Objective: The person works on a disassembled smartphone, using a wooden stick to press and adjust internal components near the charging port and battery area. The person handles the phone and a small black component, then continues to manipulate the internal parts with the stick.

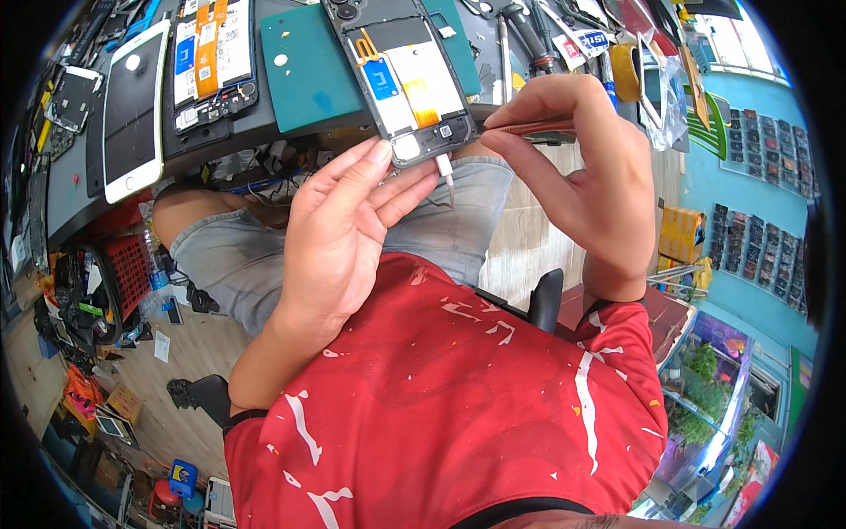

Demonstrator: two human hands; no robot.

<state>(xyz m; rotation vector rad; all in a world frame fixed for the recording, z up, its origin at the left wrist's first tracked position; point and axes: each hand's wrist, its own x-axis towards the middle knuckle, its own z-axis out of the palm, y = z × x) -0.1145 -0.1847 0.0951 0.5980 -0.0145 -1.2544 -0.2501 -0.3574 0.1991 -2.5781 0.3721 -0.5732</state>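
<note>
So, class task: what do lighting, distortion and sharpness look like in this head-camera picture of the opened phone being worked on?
Head view: even bright light, soft shadows; fisheye bends the bench edge and leaves black corners; left hand, right hand and opened phone are sharp; the white phone carries mild screen glare; clutter near the rim looks squeezed and small.

opened phone [405, 79]: on the mat [308, 70], at the bench's [79, 189] near edge, its lower end overhanging the lap
left hand [339, 220]: below the near edge, fingertips under the opened phone's lower end
right hand [582, 176]: right of the opened phone, tweezers [529, 130] pointing left at it
second opened phone [214, 62]: left of the mat
intact phone [132, 110]: further left
tools [529, 35]: far right corner
</note>
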